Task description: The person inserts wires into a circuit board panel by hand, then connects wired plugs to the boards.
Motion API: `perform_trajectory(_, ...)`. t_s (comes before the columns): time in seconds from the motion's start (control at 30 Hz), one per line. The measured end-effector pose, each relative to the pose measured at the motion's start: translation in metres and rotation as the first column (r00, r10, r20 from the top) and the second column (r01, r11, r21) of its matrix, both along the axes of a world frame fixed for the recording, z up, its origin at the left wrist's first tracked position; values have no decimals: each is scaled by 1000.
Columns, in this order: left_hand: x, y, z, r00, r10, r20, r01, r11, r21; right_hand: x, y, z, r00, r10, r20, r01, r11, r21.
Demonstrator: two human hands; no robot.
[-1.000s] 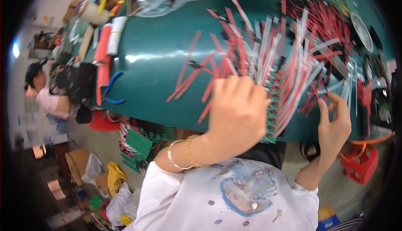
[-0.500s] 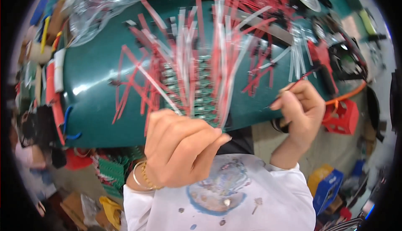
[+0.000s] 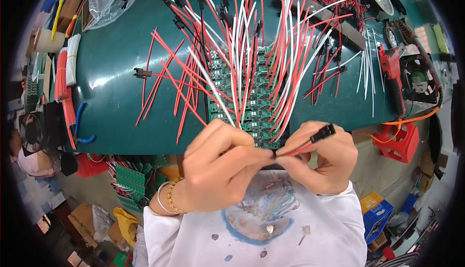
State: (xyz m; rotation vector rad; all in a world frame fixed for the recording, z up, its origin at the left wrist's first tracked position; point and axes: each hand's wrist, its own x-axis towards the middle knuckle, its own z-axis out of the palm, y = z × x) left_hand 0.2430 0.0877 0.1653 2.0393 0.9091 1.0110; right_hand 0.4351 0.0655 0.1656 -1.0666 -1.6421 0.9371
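A panel of small green circuit boards (image 3: 259, 117) lies at the near edge of the green table, with many red and white wires (image 3: 288, 78) standing up from it. My right hand (image 3: 324, 165) pinches a red-and-black connector cable (image 3: 304, 147), whose black plug sticks out above the fingers. Closed beside it, my left hand (image 3: 218, 165) brings its fingertips against the right hand's at the panel's near end. What the left fingertips grip is hidden. Loose red wires and a cable with a black plug (image 3: 142, 73) lie left of the panel.
A grey metal bar (image 3: 348, 34) crosses the back right, beside a pile of red cables (image 3: 334, 0). A red-handled tool (image 3: 391, 68) and a black fan (image 3: 419, 83) lie right. Bundled wires (image 3: 72, 58) and a blue-handled tool (image 3: 80, 126) are left.
My right hand has come left with the connector cable and met my left hand at the panel's near end. The left hand has shifted slightly right in view and stays closed.
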Motion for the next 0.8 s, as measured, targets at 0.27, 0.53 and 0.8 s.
perform_trajectory(0.27,-3,16,-19,975,220,-33,-218,975,47,-18,28,-29,948,-246,204,162,921,354)
perform_trajectory(0.53,-3,15,-25,962,270,-37,-271,962,-30,-22,31,-33,949,-246,198,161,916,367)
perform_trajectory(0.8,1,16,-19,955,285,-84,-290,955,-56,-24,31,-41,961,-244,126,187,918,349)
